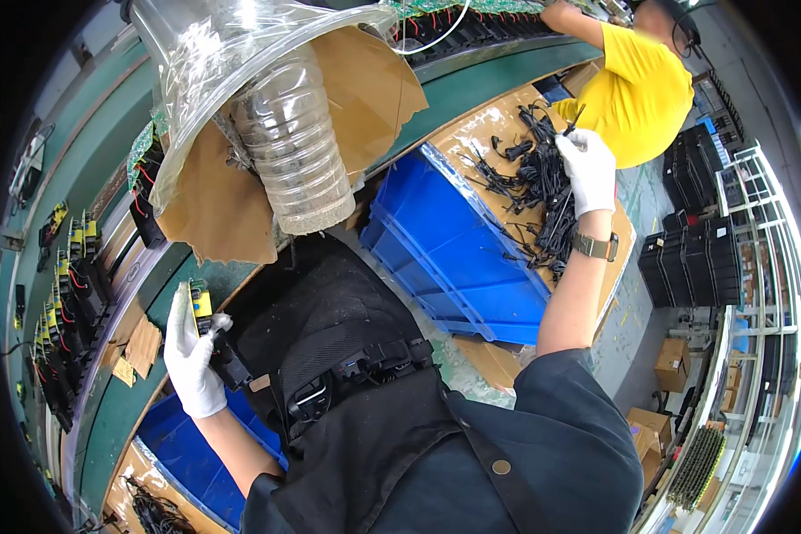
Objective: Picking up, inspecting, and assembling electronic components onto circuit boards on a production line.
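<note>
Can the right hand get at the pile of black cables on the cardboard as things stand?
Probably yes: the right hand, in a white glove, is already at the pile of black cables, pinching one strand, with nothing over the pile.

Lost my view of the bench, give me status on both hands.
Left hand gripping yellow-and-black module. Right hand pinching one cable from black cable pile. Blue bin between; nothing blocking.

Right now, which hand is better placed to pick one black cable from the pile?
Probably the right hand: it already touches the black cable pile. The left hand holds a yellow-and-black part.
</note>
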The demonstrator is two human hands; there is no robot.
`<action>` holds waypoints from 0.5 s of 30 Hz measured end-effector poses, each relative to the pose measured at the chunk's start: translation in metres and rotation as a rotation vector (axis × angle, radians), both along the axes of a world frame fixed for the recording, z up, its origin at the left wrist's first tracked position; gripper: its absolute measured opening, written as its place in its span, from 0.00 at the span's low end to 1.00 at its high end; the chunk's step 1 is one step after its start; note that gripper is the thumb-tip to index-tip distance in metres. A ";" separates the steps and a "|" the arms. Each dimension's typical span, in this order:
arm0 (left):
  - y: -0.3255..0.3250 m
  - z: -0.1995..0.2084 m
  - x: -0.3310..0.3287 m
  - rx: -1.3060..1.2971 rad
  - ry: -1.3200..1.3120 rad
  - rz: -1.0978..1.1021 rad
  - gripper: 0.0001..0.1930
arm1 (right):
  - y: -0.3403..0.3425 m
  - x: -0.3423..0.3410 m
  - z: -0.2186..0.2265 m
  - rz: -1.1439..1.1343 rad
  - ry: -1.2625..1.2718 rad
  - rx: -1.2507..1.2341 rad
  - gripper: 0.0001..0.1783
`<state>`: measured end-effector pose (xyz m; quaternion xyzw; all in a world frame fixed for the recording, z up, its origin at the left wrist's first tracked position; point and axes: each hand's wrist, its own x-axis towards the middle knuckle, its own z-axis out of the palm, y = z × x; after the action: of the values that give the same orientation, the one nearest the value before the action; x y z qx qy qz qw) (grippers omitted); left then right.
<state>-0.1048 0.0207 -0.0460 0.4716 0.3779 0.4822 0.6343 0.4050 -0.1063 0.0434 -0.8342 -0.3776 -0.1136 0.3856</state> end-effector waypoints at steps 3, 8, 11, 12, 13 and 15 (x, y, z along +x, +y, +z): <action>0.000 0.001 0.001 0.001 -0.002 0.002 0.39 | -0.001 0.011 -0.014 0.046 0.021 -0.083 0.16; 0.000 0.000 0.001 -0.002 -0.014 -0.001 0.39 | -0.002 0.015 -0.026 0.021 0.017 -0.224 0.20; 0.000 -0.001 0.000 0.007 0.010 0.016 0.39 | -0.003 0.006 -0.021 -0.027 -0.023 -0.249 0.19; 0.000 -0.001 -0.001 0.010 0.018 0.021 0.39 | -0.003 0.005 -0.021 -0.043 -0.036 -0.258 0.18; 0.000 -0.002 -0.001 0.009 0.018 0.021 0.39 | -0.004 0.006 -0.021 -0.044 -0.037 -0.258 0.18; 0.000 -0.002 -0.001 0.007 0.019 0.020 0.39 | -0.007 0.009 -0.023 -0.040 -0.061 -0.374 0.21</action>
<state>-0.1061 0.0209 -0.0478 0.4745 0.3870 0.4852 0.6242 0.4140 -0.1133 0.0202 -0.8948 -0.3869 -0.0744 0.2100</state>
